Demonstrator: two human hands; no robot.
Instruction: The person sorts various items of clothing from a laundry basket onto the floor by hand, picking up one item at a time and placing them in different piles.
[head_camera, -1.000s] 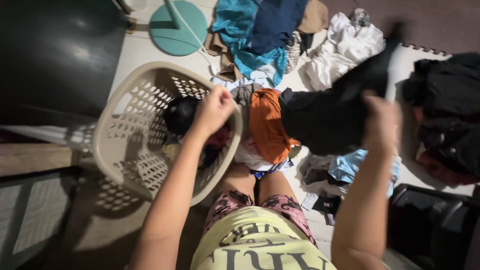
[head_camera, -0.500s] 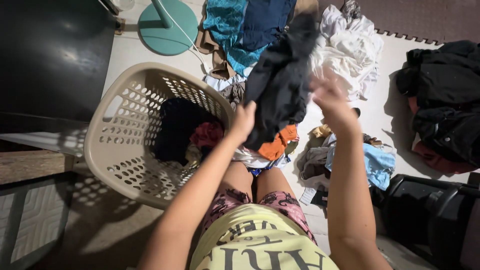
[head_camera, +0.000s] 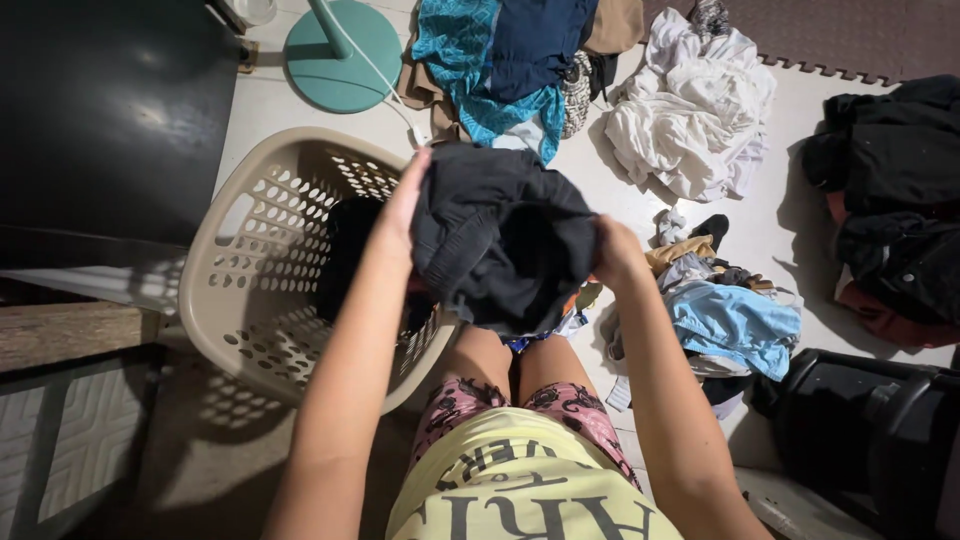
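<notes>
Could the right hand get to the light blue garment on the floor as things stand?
Probably yes, once freed: the right hand grips the black garment together with the left hand. The light blue garment lies uncovered just beside that forearm.

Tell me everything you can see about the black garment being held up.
The black garment is soft, matte cloth, bunched and rumpled, with a ribbed band along its lower left edge. Left hand and right hand grip its two sides, holding it over the knees, beside the beige laundry basket.
</notes>
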